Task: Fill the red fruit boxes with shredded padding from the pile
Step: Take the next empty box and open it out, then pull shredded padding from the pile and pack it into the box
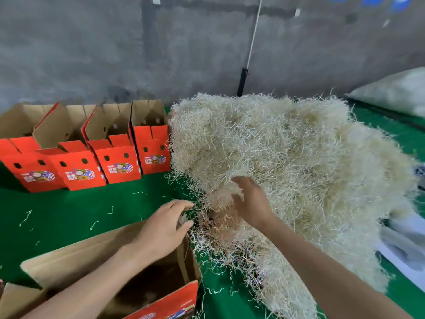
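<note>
A big pile of pale shredded padding (pixel 287 162) lies on the green surface at the right. My right hand (pixel 250 201) is dug into its near left edge, fingers curled around a tuft. My left hand (pixel 165 224) hovers at the pile's fringe over the far corner of an open red fruit box (pixel 161 305) near me, its fingers bent and pinching a few strands. The inside of this box looks dark and mostly bare. Several more open red fruit boxes (pixel 117 162) stand in a row at the far left.
A green mat (pixel 80 210) covers the work surface, with loose shreds scattered on it. A grey wall (pixel 115 49) stands behind. A white sack (pixel 395 90) lies at the far right, and pale sheeting (pixel 404 247) sits beside the pile.
</note>
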Available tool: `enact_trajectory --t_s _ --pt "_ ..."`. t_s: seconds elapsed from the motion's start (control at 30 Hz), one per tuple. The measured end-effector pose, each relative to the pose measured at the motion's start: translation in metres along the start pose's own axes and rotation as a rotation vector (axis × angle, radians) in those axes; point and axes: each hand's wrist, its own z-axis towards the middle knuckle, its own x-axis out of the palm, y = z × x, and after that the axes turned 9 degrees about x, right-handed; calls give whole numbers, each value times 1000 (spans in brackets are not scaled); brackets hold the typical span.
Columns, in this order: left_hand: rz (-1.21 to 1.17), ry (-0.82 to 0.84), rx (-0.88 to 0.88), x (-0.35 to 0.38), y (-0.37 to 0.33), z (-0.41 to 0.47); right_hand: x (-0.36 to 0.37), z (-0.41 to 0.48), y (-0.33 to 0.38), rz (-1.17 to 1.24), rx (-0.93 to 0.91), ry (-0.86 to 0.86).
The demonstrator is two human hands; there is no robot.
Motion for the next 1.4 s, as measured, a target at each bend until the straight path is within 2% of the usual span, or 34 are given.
enact_trajectory --t_s 0.07,0.13,0.23,0.37,0.47,0.5,0.57,0.63,0.67,0.73,0.8,0.83,0.9,0.93,0.97,1.03,1.1,1.13,1.23,1.33,1.4 --pt "-59 36 -40 12 -12 21 -14 29 -12 -156 27 -89" --pt "-95 67 -67 21 -25 44 -29 67 -21 -380 52 -104" --pt "-116 74 -89 27 -35 72 -45 129 -29 -612 -3 -129" --pt "-255 71 -160 33 -40 99 -55 185 -37 -711 -6 3" --pt "-413 97 -264 40 -39 118 -50 197 -42 -524 110 268" --pt "-461 88 -292 42 -39 124 -48 195 -42 -441 119 266" --pt "-510 44 -335 47 -40 140 -46 186 -38 -314 96 118" --pt "-512 -9 -326 51 -43 159 -50 167 -29 -225 -17 -1" --pt "-507 -24 -310 52 -46 168 -55 155 -24 -172 -77 21" --pt "-543 -33 -273 52 -49 184 -64 130 -13 -56 -161 192" --pt "-663 -69 -203 53 -52 195 -77 116 -7 25 -209 453" --pt "-699 -97 -243 51 -56 199 -87 115 -6 45 -219 563" --pt "-651 -177 -309 51 -56 201 -106 126 -12 156 -167 646" --pt "-643 -208 -314 51 -52 201 -115 137 -17 173 -130 606" --pt "-690 -237 -331 48 -49 202 -121 150 -23 106 -95 505" --pt "-947 -279 -398 35 -47 201 -123 172 -36 -272 12 366" --pt "-1171 -370 -460 18 -47 203 -112 176 -42 -556 77 404" --pt "-1237 -429 -492 11 -46 205 -102 175 -44 -558 76 431" --pt "-1373 -557 -548 -10 -46 209 -86 150 -24 -246 -8 376" --pt "-1366 -601 -707 -10 -34 204 -74 112 4 247 -30 424" --pt "-1396 -591 -814 -4 -33 194 -67 93 19 348 -120 414"
